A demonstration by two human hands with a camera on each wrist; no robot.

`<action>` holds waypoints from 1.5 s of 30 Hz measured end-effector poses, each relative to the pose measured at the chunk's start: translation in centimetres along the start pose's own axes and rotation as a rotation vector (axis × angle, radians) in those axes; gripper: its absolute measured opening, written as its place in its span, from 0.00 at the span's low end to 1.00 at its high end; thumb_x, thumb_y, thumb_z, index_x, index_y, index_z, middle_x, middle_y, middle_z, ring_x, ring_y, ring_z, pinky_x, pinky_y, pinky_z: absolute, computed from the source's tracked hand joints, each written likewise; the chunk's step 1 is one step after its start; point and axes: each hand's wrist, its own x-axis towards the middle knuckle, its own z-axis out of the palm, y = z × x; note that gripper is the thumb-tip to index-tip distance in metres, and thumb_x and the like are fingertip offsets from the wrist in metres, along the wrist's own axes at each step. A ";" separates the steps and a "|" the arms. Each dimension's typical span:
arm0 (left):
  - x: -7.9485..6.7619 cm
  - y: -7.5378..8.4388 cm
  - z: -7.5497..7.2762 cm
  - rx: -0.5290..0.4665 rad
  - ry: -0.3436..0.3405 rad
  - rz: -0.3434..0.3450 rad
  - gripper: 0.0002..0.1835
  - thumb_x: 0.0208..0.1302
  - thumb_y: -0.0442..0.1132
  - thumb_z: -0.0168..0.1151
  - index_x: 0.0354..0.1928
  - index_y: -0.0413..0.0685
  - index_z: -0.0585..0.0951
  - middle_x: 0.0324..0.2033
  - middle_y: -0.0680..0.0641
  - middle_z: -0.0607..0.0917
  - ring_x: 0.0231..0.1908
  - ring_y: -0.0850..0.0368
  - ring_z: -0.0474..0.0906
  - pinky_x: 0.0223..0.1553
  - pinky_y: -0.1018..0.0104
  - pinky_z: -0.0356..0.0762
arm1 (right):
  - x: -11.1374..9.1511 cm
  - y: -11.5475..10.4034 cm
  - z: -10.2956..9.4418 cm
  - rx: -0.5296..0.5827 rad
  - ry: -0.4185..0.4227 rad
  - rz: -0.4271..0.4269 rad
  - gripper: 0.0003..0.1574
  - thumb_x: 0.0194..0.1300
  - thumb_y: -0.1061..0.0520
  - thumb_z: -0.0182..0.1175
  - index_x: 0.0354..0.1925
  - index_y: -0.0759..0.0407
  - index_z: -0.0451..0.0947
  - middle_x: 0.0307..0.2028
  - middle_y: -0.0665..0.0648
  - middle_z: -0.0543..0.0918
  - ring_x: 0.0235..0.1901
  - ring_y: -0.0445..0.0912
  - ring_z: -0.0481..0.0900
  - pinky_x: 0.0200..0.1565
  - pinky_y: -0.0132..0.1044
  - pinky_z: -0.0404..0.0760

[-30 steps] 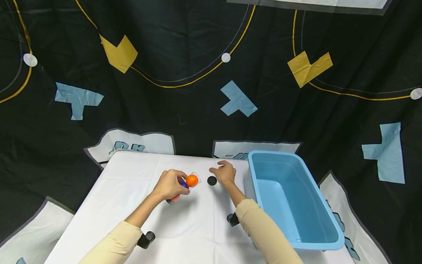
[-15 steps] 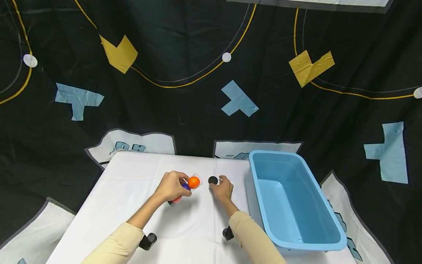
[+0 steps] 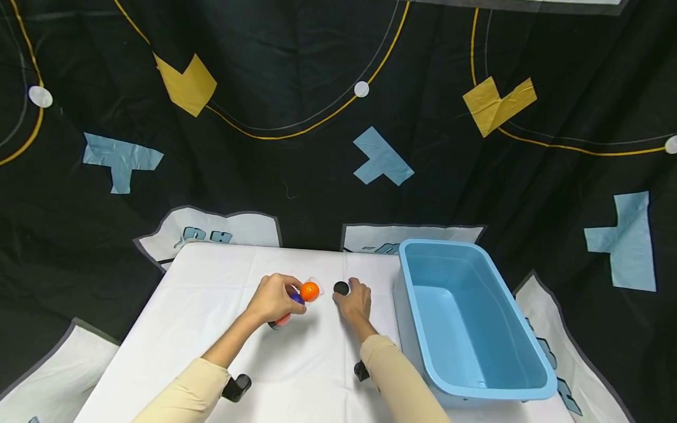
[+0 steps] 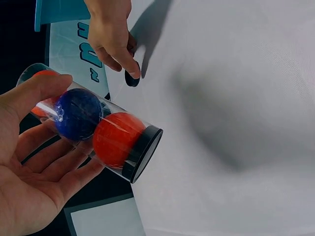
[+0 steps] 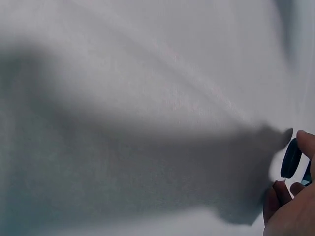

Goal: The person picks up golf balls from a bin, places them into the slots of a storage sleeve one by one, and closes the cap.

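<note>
My left hand (image 3: 275, 296) grips a clear plastic tube (image 4: 110, 112) between thumb and fingers. Inside it sit a blue ball (image 4: 78, 115) and orange balls (image 4: 117, 138) at either side of it. A black cap (image 4: 147, 156) covers the tube's lower end; in the head view the far orange ball (image 3: 309, 291) shows near the other end. To the right, my right hand (image 3: 355, 302) pinches a loose black round lid (image 3: 341, 288) between thumb and finger, close above the white tabletop. The right wrist view catches this lid (image 5: 291, 158) at its edge, partly cut off with the hand.
A light blue plastic tub (image 3: 423, 341) stands on the right side of the white-covered table (image 3: 307, 376). Black cloth (image 3: 296, 194) with taped blue and yellow shapes hangs behind the table.
My right hand has come down and slightly left, from beside the black lid to pinching it. The left hand keeps its hold on the tube, almost still.
</note>
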 end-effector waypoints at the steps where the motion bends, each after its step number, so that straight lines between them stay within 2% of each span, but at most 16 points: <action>1: 0.0 0.0 0.0 0.003 0.000 0.001 0.18 0.40 0.39 0.84 0.36 0.46 0.89 0.28 0.50 0.89 0.29 0.57 0.83 0.33 0.63 0.83 | 0.1 0.0 0.1 -0.005 0.005 -0.005 0.37 0.51 0.54 0.72 0.60 0.63 0.78 0.52 0.70 0.82 0.55 0.63 0.76 0.59 0.55 0.75; 10: 0.1 0.1 -0.6 0.005 0.001 -0.009 0.17 0.41 0.38 0.84 0.37 0.46 0.89 0.29 0.49 0.89 0.29 0.57 0.82 0.33 0.63 0.83 | 0.0 0.0 0.1 -0.049 0.016 -0.044 0.32 0.51 0.57 0.72 0.54 0.66 0.81 0.42 0.69 0.80 0.49 0.60 0.75 0.53 0.53 0.76; 20: -0.1 -0.1 -0.4 0.002 0.002 -0.010 0.17 0.41 0.38 0.84 0.36 0.45 0.88 0.29 0.48 0.89 0.29 0.57 0.83 0.34 0.62 0.84 | -0.4 -0.2 -0.2 -0.026 0.008 -0.049 0.27 0.48 0.60 0.72 0.48 0.66 0.82 0.40 0.68 0.81 0.46 0.60 0.77 0.51 0.54 0.77; 25: -0.2 0.0 -0.2 0.000 0.013 -0.010 0.17 0.40 0.38 0.84 0.36 0.45 0.88 0.29 0.48 0.90 0.29 0.57 0.83 0.33 0.63 0.84 | -0.6 -1.1 -0.8 0.011 -0.020 -0.041 0.26 0.48 0.60 0.73 0.48 0.65 0.82 0.41 0.67 0.85 0.44 0.59 0.82 0.50 0.53 0.80; 29: -0.2 0.2 -0.1 -0.004 0.012 -0.006 0.17 0.40 0.38 0.84 0.36 0.46 0.88 0.28 0.50 0.90 0.29 0.58 0.83 0.33 0.65 0.82 | -0.6 -2.3 -1.5 0.025 -0.026 -0.036 0.25 0.49 0.59 0.74 0.47 0.64 0.81 0.37 0.65 0.86 0.40 0.57 0.83 0.47 0.51 0.81; 35: -0.1 0.4 0.1 0.009 0.014 -0.007 0.18 0.39 0.38 0.84 0.36 0.47 0.89 0.28 0.50 0.89 0.29 0.57 0.83 0.32 0.64 0.82 | 0.1 -4.7 -3.8 -0.023 -0.054 -0.083 0.25 0.51 0.56 0.75 0.47 0.63 0.82 0.35 0.62 0.87 0.39 0.55 0.83 0.45 0.47 0.81; 39: 0.0 0.5 0.1 0.010 0.010 -0.011 0.17 0.40 0.38 0.84 0.36 0.47 0.89 0.28 0.49 0.89 0.29 0.57 0.83 0.33 0.64 0.82 | 0.5 -6.8 -6.0 -0.055 -0.084 -0.149 0.25 0.49 0.55 0.77 0.45 0.64 0.83 0.34 0.62 0.88 0.40 0.56 0.83 0.45 0.46 0.81; 45: 0.2 0.8 0.2 0.006 0.000 -0.005 0.17 0.41 0.39 0.84 0.36 0.46 0.89 0.28 0.49 0.89 0.29 0.57 0.82 0.32 0.65 0.82 | 0.6 -9.7 -9.5 -0.132 -0.236 -0.209 0.25 0.51 0.54 0.77 0.47 0.62 0.83 0.38 0.62 0.86 0.44 0.55 0.80 0.46 0.45 0.79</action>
